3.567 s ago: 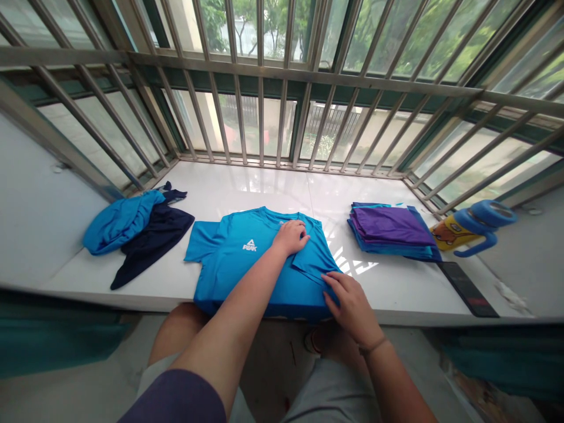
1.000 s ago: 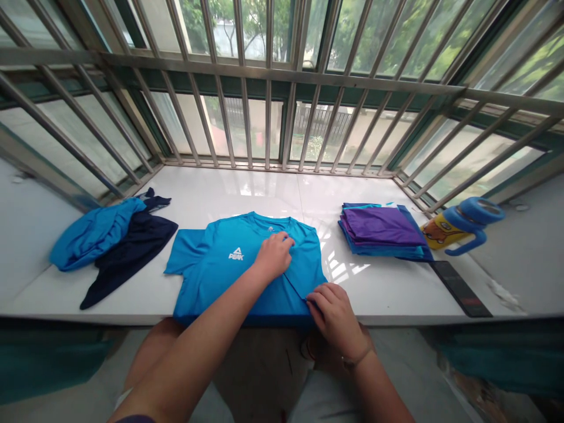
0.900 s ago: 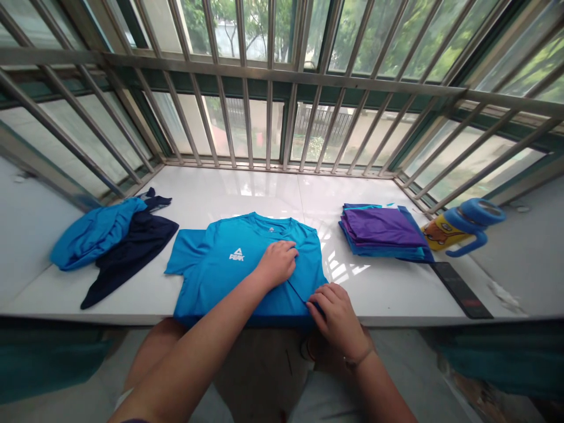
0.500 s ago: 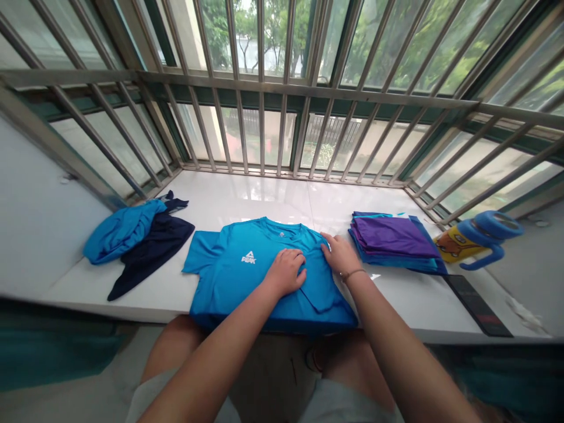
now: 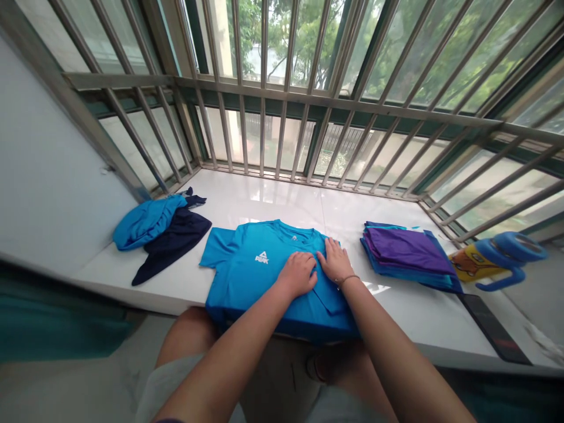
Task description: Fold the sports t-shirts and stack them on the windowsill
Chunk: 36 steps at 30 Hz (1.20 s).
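Observation:
A blue T-shirt (image 5: 247,282) with a white PEAK print lies front up on the white ledge, its collar toward the window. Its lower part hangs over the front edge. On the left the short sleeve is spread out; the right side is folded in over the front. My left hand (image 5: 298,273) rests on the shirt right of the print, fingers lightly bent and holding nothing. Close beside it, my right hand (image 5: 333,260) lies flat on the folded right side near the shoulder, fingers stretched toward the collar.
A crumpled blue and navy clothing pile (image 5: 170,235) lies at the left. On the right are a folded stack of purple and blue clothes (image 5: 408,249), a yellow and blue bottle (image 5: 484,258) and a dark phone-like slab (image 5: 493,329). Metal window bars (image 5: 282,135) stand behind the ledge.
My right hand has moved inward from the shirt's right edge onto the folded part, closer to my left hand. My left hand stays on the shirt. The camera view has shifted and tilted.

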Each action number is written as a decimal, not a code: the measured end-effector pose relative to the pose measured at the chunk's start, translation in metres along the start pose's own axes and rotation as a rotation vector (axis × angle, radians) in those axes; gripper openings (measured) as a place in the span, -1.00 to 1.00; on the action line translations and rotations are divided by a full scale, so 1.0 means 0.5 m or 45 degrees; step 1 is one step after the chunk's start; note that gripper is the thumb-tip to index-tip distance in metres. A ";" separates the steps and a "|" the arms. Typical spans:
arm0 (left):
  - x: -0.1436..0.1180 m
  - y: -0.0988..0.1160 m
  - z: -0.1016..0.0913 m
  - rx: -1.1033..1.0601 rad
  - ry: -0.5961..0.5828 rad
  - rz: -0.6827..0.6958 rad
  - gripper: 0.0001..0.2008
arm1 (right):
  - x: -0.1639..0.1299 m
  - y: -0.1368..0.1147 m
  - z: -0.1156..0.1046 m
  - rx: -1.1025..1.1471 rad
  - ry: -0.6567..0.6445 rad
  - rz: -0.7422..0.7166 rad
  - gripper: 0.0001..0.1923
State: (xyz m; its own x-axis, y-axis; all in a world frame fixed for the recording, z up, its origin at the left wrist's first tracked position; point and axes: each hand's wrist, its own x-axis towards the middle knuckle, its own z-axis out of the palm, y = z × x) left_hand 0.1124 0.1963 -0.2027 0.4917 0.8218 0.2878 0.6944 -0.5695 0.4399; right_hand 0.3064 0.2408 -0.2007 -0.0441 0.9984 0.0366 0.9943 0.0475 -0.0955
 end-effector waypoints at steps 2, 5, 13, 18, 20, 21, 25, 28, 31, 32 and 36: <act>0.000 0.005 -0.001 -0.010 -0.014 0.004 -0.77 | -0.006 -0.011 0.017 -0.009 -0.065 0.042 -0.23; -0.012 0.000 -0.021 -0.062 0.022 -0.028 -0.80 | -0.008 -0.016 0.024 -0.023 -0.108 0.078 -0.20; -0.152 -0.198 -0.231 0.298 0.399 -0.903 -0.64 | -0.004 -0.017 0.014 0.028 -0.114 0.088 -0.17; -0.208 -0.322 -0.333 0.536 0.066 -1.348 -0.50 | -0.008 -0.023 0.007 0.060 -0.108 0.098 -0.19; -0.206 -0.345 -0.356 0.490 -0.056 -1.314 -0.57 | -0.010 -0.025 0.004 0.064 -0.098 0.094 -0.20; -0.201 -0.350 -0.364 0.464 -0.090 -1.291 -0.62 | -0.010 -0.025 0.003 0.066 -0.094 0.093 -0.20; -0.177 -0.326 -0.380 0.399 -0.065 -1.181 -0.61 | -0.010 -0.024 0.003 0.070 -0.080 0.098 -0.21; -0.177 -0.262 -0.373 0.265 0.092 -0.775 -0.64 | -0.010 -0.023 0.005 0.061 -0.071 0.093 -0.21; -0.203 -0.190 -0.355 -0.021 -0.074 -0.232 -0.56 | -0.011 -0.021 0.007 0.048 -0.066 0.083 -0.21; -0.216 -0.172 -0.348 -0.095 -0.156 -0.142 -0.49 | -0.011 -0.020 0.007 0.044 -0.064 0.081 -0.20; -0.277 -0.164 -0.315 -0.099 -0.085 -0.137 -0.53 | -0.010 -0.019 0.006 0.026 -0.066 0.083 -0.21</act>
State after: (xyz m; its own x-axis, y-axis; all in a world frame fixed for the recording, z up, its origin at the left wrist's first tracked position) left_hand -0.0952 0.1318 -0.1445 0.4522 0.8737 0.1793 0.7034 -0.4729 0.5307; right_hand 0.2967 0.2353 -0.2031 0.0150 0.9996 -0.0219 0.9931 -0.0175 -0.1161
